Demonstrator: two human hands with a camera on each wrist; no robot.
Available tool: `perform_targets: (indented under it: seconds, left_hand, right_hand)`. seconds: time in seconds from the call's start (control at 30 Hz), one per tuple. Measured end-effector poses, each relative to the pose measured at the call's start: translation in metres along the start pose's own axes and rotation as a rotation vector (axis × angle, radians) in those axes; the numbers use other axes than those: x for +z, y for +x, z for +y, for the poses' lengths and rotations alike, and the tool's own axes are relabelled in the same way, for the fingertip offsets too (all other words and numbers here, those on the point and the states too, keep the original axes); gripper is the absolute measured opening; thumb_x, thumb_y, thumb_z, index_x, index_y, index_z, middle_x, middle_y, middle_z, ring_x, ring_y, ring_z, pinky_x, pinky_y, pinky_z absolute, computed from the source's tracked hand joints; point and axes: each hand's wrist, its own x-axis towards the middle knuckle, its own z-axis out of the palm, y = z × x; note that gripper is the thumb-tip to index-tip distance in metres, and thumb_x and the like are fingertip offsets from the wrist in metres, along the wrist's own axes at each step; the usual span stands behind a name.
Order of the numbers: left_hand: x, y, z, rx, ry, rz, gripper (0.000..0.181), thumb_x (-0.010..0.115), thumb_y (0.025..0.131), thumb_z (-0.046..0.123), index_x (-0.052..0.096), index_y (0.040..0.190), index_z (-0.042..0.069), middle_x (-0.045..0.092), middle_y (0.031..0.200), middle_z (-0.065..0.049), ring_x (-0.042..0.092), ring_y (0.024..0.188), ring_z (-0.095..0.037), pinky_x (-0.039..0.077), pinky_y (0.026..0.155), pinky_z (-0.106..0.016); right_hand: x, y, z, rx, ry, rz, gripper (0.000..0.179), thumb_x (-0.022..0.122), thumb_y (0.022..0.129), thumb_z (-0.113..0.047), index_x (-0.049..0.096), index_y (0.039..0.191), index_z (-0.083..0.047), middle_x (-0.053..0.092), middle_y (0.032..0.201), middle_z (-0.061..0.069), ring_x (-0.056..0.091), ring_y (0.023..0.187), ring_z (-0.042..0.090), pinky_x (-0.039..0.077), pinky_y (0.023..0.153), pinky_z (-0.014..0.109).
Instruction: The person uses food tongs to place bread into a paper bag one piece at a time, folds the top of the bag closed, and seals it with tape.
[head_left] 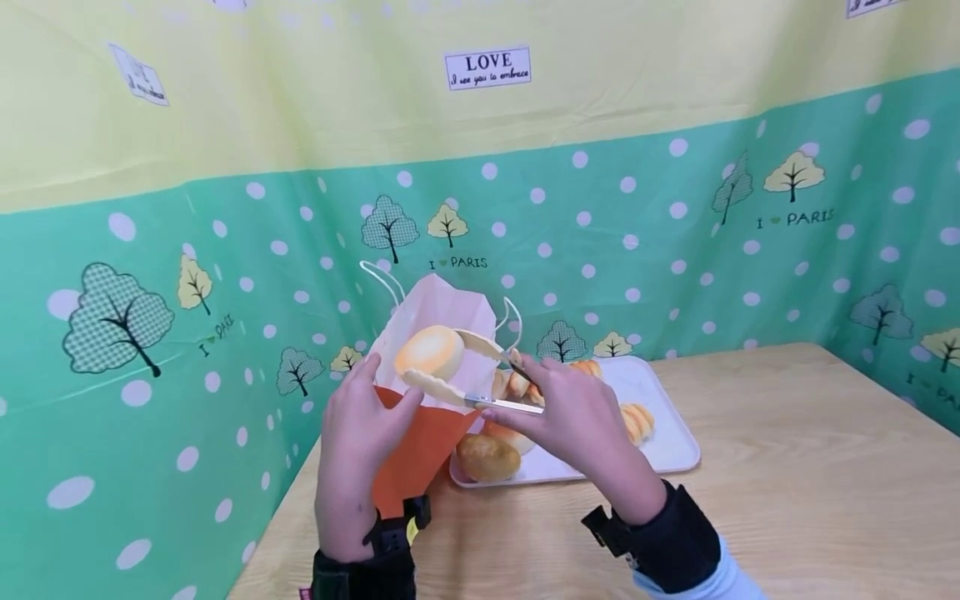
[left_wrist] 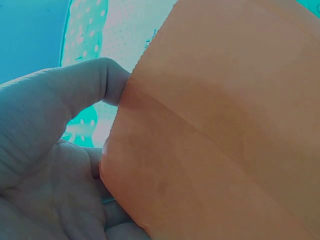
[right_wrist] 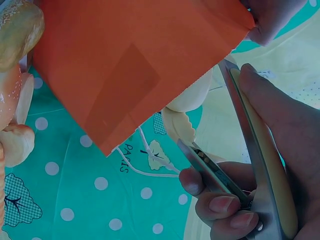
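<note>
An orange paper bag (head_left: 420,454) with a white inside and white cord handles leans tilted over the table, its mouth open toward me. My left hand (head_left: 356,433) holds the bag by its left rim; in the left wrist view the thumb lies at the jagged paper edge, with the other fingers partly hidden behind. My right hand (head_left: 581,408) grips a pair of tongs (right_wrist: 257,145) with metal handles and cream-coloured tips. Between those tips a round pale bun (head_left: 432,352) with a golden tint sits at the bag's mouth, overlapping the white inside.
A white tray (head_left: 678,442) on the wooden table (head_left: 765,417) stands right of the bag. It bears several breads, among them a brown roll (head_left: 487,458) at its near left corner and a ridged bread (head_left: 637,422) at the right. A green and yellow printed curtain (head_left: 630,242) hangs behind.
</note>
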Motion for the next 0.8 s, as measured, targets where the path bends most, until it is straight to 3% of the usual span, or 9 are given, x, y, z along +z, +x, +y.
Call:
perform_targets:
  seconds: [0.3,0.5,0.7,0.8]
  left_hand:
    - [-0.0009,-0.0016,-0.0017,-0.013,0.001,-0.018,0.071,0.059,0.083,0.031,0.035,0.141,-0.003,0.035,0.149,-0.023,0.031,0.133,-0.041,0.043,0.098,-0.060]
    - [0.0004,0.0002,-0.0006,-0.030,-0.007,-0.031,0.072,0.059,0.083,0.033,0.034,0.142,-0.001,0.035,0.149,-0.022,0.034,0.131,-0.041,0.049,0.091,-0.059]
    - [0.0010,0.0010,-0.0004,-0.037,-0.014,-0.037,0.072,0.059,0.084,0.033,0.033,0.142,0.000,0.035,0.149,-0.021,0.036,0.129,-0.041,0.050,0.089,-0.059]
    - [0.0011,0.0021,-0.0002,-0.039,-0.017,-0.032,0.072,0.059,0.084,0.033,0.033,0.143,0.001,0.034,0.150,-0.021,0.036,0.129,-0.041,0.050,0.089,-0.059]
  right_hand:
    - [-0.0008,-0.0024,-0.0003,0.005,0.004,-0.005,0.082,0.060,0.064,-0.073,0.063,0.122,-0.015,0.057,0.070,-0.005,0.044,0.052,0.011,0.033,0.036,0.026]
    - [-0.0025,-0.0043,0.0013,0.019,0.007,-0.013,0.084,0.060,0.063,-0.074,0.063,0.122,-0.015,0.060,0.073,-0.004,0.044,0.052,0.010,0.032,0.036,0.026]
    - [-0.0015,-0.0040,0.0037,0.010,0.000,-0.011,0.098,0.039,0.061,-0.088,0.062,0.124,-0.017,0.056,0.069,-0.005,0.040,0.048,0.010,0.029,0.035,0.026]
    - [-0.0015,-0.0020,0.0041,0.007,-0.004,-0.010,0.099,0.038,0.060,-0.088,0.061,0.124,-0.017,0.056,0.069,-0.005,0.040,0.047,0.010,0.029,0.035,0.026]
